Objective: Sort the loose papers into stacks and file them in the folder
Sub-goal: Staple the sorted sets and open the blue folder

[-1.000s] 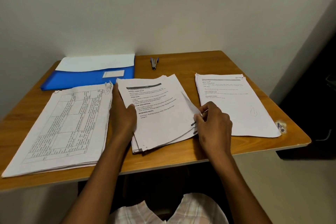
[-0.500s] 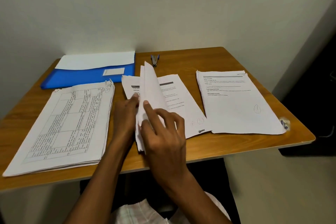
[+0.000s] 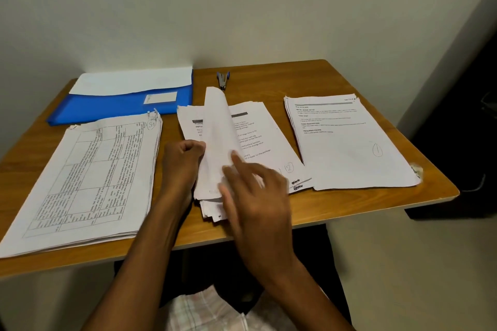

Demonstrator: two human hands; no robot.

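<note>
I see my left hand (image 3: 183, 166) with its fingers curled round the left edge of a lifted sheet (image 3: 217, 140), which arches up and over the middle stack (image 3: 258, 137) at table centre. My right hand (image 3: 255, 191) lies over the near end of that stack, index finger straight and pressing the sheet's underside, the other fingers relaxed. The sheet's visible back is blank white. The page beneath shows a dark header bar, printed lines ending "ready to ship package", and a circled "2" at its near right corner. At 9 o'clock lies a thick stack with a printed table (image 3: 86, 177), a circled mark at its far corner that I cannot read. At 3 o'clock the right stack (image 3: 349, 142) carries "TASK DESCRIPTION" and a circled "1". The blue folder (image 3: 123, 105), with a white label, lies at 11 o'clock; a stapler (image 3: 222, 80) at 12.
</note>
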